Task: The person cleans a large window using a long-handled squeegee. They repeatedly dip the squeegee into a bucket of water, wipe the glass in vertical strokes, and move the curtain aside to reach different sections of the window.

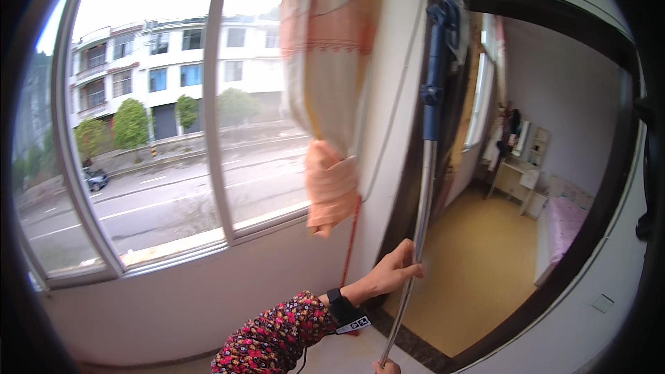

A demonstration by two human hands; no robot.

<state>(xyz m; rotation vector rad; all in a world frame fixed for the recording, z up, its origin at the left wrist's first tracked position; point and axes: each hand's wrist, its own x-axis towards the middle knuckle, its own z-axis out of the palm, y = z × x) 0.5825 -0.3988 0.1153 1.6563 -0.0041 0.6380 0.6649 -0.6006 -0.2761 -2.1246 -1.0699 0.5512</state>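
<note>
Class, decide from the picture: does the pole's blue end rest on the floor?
No, the blue end of the pole is raised near the top of the door frame.

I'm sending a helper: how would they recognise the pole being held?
Find the dark doorway frame right of the pale-framed window. Near the frame's left side rises a long silvery metal pole in the left hand. Its blue upper section sets it apart from the frame.

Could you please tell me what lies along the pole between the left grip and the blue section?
In the head view, only bare metal shaft runs between the left grip and the blue section.
</note>
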